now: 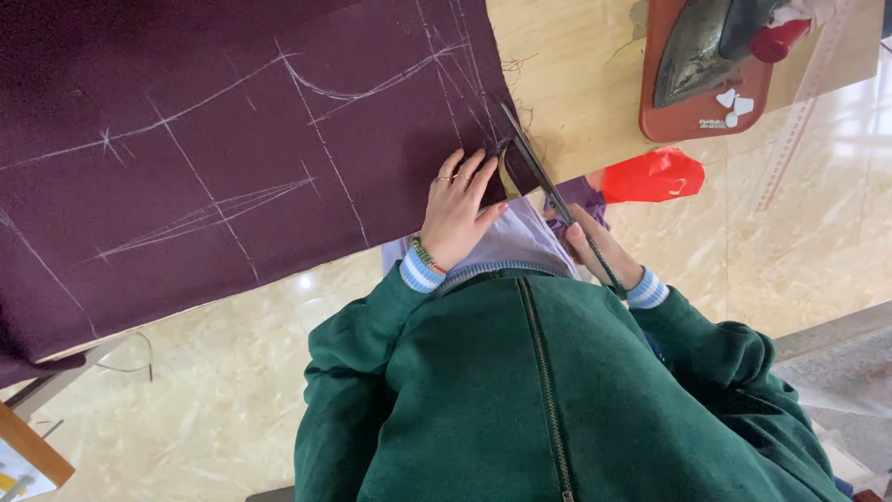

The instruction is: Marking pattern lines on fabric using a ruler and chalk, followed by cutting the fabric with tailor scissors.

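Item one: my left hand [455, 216], fingers spread and released, grasping nothing, pressed flat on the near corner of the dark plum cloth [232, 158]. Rings show on two fingers, a beaded bracelet [424, 253] at the wrist, a striped blue cuff [420, 272] below it.

Item two: my right hand [595, 244], clenched around the handles of the scissors [537, 172]. The blades run toward eleven o'clock from that hand and meet the cloth's right-hand edge just beside my left fingertips. I cannot tell how far the blades are parted.

Item three: the cloth itself, spread over the wooden table [576, 84] and covering most of it from the centre out to nine o'clock. White chalk lines [214, 214], straight and curved, cross its surface. Loose threads fray at the edge by the blades.

Item four: a clothes iron [697, 51] lying on a red-brown rest [692, 116], at one o'clock from the scissors, well apart from the cloth. A few small white pieces sit on the rest's near end.

Item five: a bright red plastic piece [650, 175], at three o'clock from the scissors, near the table edge.

Item six: my green zip-front top [539, 390], filling the lower view at six o'clock; a pale lilac fabric [516, 240] lies between my two wrists.

Item seven: glossy beige floor tiles [214, 372] beneath the table.
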